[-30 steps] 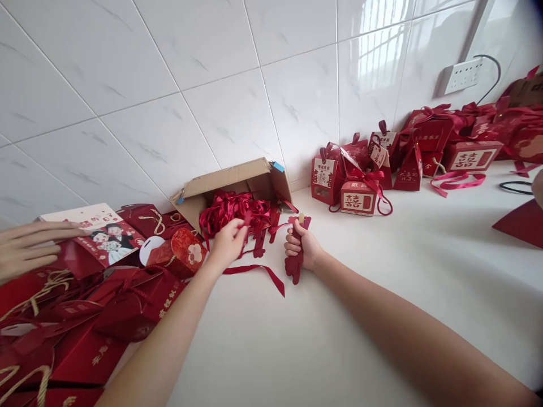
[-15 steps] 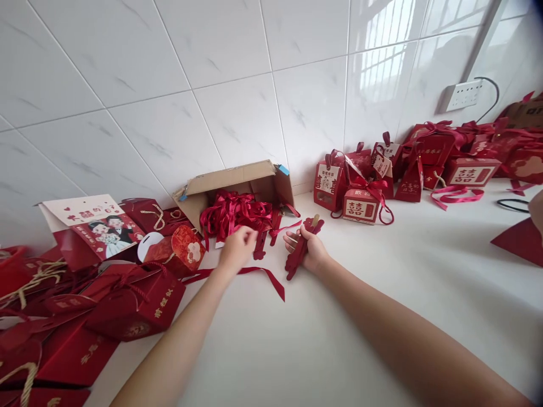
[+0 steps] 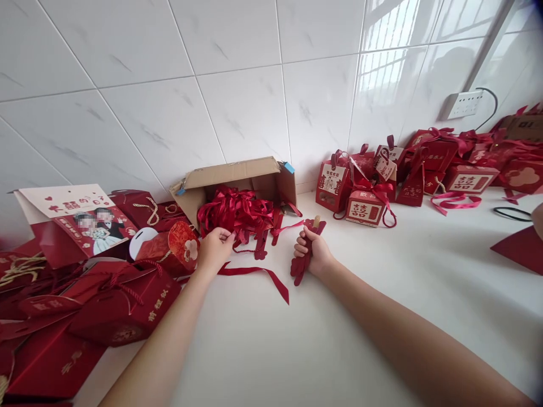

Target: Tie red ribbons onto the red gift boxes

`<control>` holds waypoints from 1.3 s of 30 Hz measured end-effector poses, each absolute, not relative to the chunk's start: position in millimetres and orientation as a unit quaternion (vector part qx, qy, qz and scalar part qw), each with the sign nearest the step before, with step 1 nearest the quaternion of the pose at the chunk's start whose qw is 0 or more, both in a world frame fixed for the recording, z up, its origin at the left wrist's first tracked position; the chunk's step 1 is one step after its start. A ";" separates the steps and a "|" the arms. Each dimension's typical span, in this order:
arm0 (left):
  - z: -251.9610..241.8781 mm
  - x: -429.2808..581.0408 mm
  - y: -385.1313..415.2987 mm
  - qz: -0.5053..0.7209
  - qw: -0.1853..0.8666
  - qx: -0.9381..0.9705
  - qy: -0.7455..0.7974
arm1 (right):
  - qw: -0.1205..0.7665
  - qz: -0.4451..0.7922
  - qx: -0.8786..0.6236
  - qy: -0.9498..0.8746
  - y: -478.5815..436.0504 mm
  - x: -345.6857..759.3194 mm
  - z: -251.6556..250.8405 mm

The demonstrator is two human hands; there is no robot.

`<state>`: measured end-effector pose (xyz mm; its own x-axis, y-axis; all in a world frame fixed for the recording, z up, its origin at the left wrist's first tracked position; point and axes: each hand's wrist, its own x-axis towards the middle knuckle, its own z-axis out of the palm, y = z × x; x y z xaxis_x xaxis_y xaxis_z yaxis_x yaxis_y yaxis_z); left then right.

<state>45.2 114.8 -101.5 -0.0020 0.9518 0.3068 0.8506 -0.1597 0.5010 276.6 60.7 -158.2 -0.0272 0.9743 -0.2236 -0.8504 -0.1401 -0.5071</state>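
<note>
My right hand [image 3: 316,251] is wrapped round a small bundle of dark red, scallop-edged strips [image 3: 300,265], with a gold-coloured piece [image 3: 317,221] at the top. My left hand [image 3: 215,247] is at the front left of a heap of red satin ribbons [image 3: 237,212], thumb and fingers pinched together. What they pinch is too small to tell. The heap spills from a cardboard box [image 3: 233,172] lying on its side. Another scalloped strip [image 3: 260,247] sticks out in front of it, close to a thin red cord. A loose red ribbon [image 3: 258,272] lies on the white tabletop [image 3: 271,345].
Red gift boxes [image 3: 127,308] are piled at the left, beside a box with a printed couple [image 3: 102,226]. More red boxes [image 3: 363,206] line the tiled wall at the right, under a socket strip [image 3: 464,105]. A black loop [image 3: 512,213] lies at far right.
My left hand has moved left and its fingers now pinch at the ribbon heap's edge. My right hand's fingers have closed further round the strips. The view has shifted slightly.
</note>
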 end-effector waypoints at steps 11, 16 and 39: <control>-109.8 127.7 32.2 0.324 0.112 0.832 0.436 | 0.599 0.725 -0.280 -0.191 44.5 253.1 -147.1; -102.2 110.5 51.0 0.400 0.083 0.782 0.470 | 0.657 0.678 -0.298 -0.144 53.8 270.6 -147.9; -123.7 118.4 43.7 0.263 0.146 0.909 0.291 | 0.694 0.675 -0.220 -0.118 56.4 289.9 -139.4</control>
